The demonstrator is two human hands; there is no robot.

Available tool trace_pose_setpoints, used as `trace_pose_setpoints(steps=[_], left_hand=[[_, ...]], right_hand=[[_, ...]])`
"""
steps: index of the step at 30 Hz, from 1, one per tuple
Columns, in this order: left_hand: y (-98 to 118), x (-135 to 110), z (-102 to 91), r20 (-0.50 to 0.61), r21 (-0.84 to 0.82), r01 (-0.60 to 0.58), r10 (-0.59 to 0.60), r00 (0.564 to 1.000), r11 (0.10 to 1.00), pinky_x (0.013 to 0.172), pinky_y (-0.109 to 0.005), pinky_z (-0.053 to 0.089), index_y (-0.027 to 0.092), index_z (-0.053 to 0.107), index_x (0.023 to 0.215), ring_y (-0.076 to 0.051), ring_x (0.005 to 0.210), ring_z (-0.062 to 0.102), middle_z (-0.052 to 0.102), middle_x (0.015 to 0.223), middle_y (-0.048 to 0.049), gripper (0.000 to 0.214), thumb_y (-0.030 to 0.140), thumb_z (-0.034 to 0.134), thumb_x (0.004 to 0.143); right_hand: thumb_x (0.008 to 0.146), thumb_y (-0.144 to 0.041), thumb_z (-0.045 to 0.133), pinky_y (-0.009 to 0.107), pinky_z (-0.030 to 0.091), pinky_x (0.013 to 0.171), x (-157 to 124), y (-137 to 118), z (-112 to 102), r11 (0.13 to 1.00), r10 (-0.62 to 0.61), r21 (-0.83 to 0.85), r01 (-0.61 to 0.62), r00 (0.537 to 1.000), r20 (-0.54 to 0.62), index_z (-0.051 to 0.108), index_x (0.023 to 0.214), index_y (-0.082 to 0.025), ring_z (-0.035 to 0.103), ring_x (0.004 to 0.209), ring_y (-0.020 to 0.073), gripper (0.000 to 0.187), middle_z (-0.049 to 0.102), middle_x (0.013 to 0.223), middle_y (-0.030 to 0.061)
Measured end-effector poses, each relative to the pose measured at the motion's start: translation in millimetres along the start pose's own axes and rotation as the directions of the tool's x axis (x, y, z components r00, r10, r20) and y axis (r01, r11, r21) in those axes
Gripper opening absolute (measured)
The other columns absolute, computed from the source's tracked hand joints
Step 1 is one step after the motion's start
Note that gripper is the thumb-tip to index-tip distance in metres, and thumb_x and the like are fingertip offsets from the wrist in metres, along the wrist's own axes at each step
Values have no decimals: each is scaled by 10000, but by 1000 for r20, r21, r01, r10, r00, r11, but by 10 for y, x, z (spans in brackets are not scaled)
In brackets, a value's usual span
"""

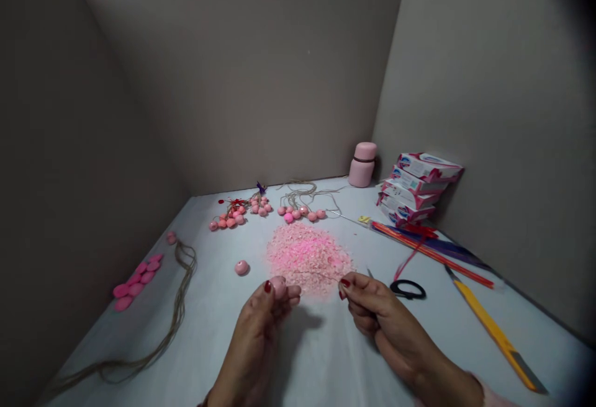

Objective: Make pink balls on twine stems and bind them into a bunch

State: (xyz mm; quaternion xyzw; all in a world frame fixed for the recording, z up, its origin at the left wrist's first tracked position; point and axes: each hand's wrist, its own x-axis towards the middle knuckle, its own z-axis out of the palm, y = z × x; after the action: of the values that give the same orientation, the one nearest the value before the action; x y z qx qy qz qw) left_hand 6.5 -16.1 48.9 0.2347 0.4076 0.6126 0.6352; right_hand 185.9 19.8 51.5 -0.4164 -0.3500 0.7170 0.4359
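Note:
A small pink ball (278, 286) sits between the thumb and fingers of my left hand (265, 314), above the front of the table. My right hand (379, 311) has thumb and forefinger pinched on a thin cord (321, 275), which stretches left toward the ball. Where the cord meets the ball is too fine to make out. Right behind both hands lies a heap of pink shavings (307, 255). Another pink ball (241, 267) rests on the table to the left of the heap.
Strung pink balls (313, 216) lie behind the heap. At left are pink discs (135, 288) and a bundle of tan cords (179, 308). On the right are black-handled scissors (408, 289), a yellow cutter knife (496, 332), red strips (437, 255), stacked boxes (414, 190) and a pink flask (362, 165).

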Motion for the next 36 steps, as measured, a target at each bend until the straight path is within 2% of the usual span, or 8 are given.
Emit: trace_pose_setpoints(steps=[3, 5, 14, 22, 26, 30, 33, 36], left_hand=[[-14, 24, -31, 6, -195, 202, -205, 979, 960, 693, -231, 512, 151, 654, 799, -137, 722, 687, 753, 804, -74, 199, 321, 566, 854], [-25, 33, -45, 29, -241, 259, -259, 965, 935, 668, -221, 522, 151, 654, 794, -130, 697, 691, 752, 795, -72, 199, 315, 561, 859], [-20, -68, -43, 285, -234, 204, -133, 949, 951, 730, -255, 472, 141, 700, 794, -107, 660, 544, 606, 698, -2, 288, 424, 664, 749], [72, -174, 20, 332, -100, 198, -155, 930, 975, 693, -216, 437, 151, 741, 752, -95, 614, 500, 581, 657, 1, 333, 402, 821, 548], [83, -193, 17, 329, -100, 208, -165, 930, 973, 716, -246, 454, 148, 738, 756, -115, 663, 551, 625, 723, -25, 301, 363, 822, 563], [95, -206, 6, 334, -108, 223, -176, 926, 969, 715, -243, 468, 154, 743, 802, -110, 657, 568, 640, 736, -26, 384, 352, 858, 494], [107, -208, 3, 324, -119, 248, -198, 925, 961, 734, -240, 482, 161, 745, 838, -107, 675, 580, 647, 747, -26, 409, 315, 871, 481], [113, -196, 9, 299, -136, 253, -204, 932, 958, 726, -226, 502, 153, 741, 864, -109, 705, 604, 666, 805, -36, 400, 267, 868, 503]], right_hand=[[641, -376, 709, 218, 40, 415, -11, 5, 16, 999, -34, -23, 34, 999, -34, 516, 662, -166, 84, 442, 51, 286, 270, 480, -105], [650, -379, 702, 220, 41, 415, -22, 26, 29, 1000, -20, -25, 19, 999, -26, 520, 661, -165, 79, 438, 50, 282, 258, 472, -108], [699, -373, 672, 225, 42, 421, -18, 81, 12, 999, -12, -38, 12, 1000, 4, 530, 679, -160, 74, 451, 59, 257, 248, 489, -106], [708, -386, 664, 229, 50, 423, -29, 96, 14, 999, 10, -50, -10, 1000, 12, 516, 680, -173, 77, 451, 62, 261, 238, 494, -108], [713, -377, 662, 227, 54, 422, -29, 105, 19, 999, 11, -49, -10, 1000, 19, 513, 668, -172, 86, 448, 60, 258, 242, 494, -107], [725, -376, 648, 227, 57, 424, -25, 98, 32, 996, 21, -89, -20, 1000, 11, 511, 661, -175, 90, 447, 63, 252, 241, 488, -106], [746, -382, 632, 228, 83, 421, -45, 86, 48, 987, -55, -150, 56, 998, 8, 526, 662, -175, 118, 447, 69, 247, 261, 493, -95], [772, -383, 615, 216, 220, 447, -94, 77, 67, 944, -218, -249, 215, 976, 16, 553, 673, -179, 281, 485, 85, 234, 384, 540, -55]])
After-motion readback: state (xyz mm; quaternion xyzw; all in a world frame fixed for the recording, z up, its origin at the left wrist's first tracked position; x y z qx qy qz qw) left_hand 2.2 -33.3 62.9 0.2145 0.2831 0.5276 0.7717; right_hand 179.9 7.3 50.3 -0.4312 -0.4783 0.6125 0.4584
